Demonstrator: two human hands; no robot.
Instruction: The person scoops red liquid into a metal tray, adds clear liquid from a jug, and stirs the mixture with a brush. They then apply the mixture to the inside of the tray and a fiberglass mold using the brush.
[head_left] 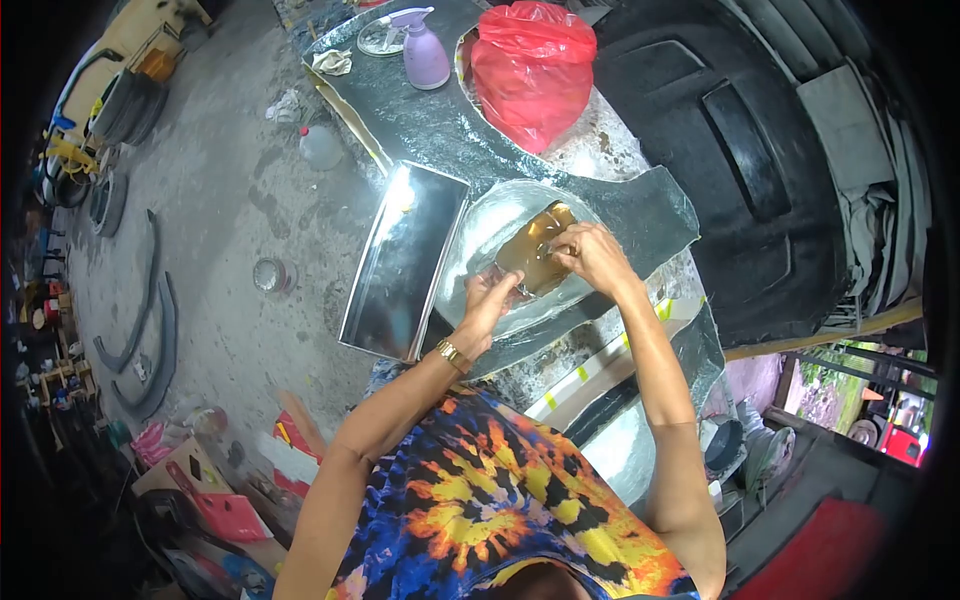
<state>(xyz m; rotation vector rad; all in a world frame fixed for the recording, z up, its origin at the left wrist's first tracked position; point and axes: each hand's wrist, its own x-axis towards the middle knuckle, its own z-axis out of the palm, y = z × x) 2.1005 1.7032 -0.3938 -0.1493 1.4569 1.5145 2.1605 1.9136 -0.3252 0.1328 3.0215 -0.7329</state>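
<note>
A glossy amber-brown sheet (533,250) with rounded corners is held over a pale oval surface (470,245) in the dark grey moulded panel (640,215). My left hand (488,305) grips its lower left edge, thumb on top. My right hand (592,255) is closed in a pinch over the sheet's right side; whatever lies between its fingertips is too small to make out. Left of the sheet, a shiny mirror-like rectangular tray (405,260) rests at the panel's edge, close to my left wrist.
A red plastic bag (535,75) and a purple spray bottle (426,55) stand at the far end. To the right lies a large black moulded panel (700,130). On the concrete floor (220,200) are a jar (273,275), a red-capped bottle (320,148) and curved dark strips (150,290).
</note>
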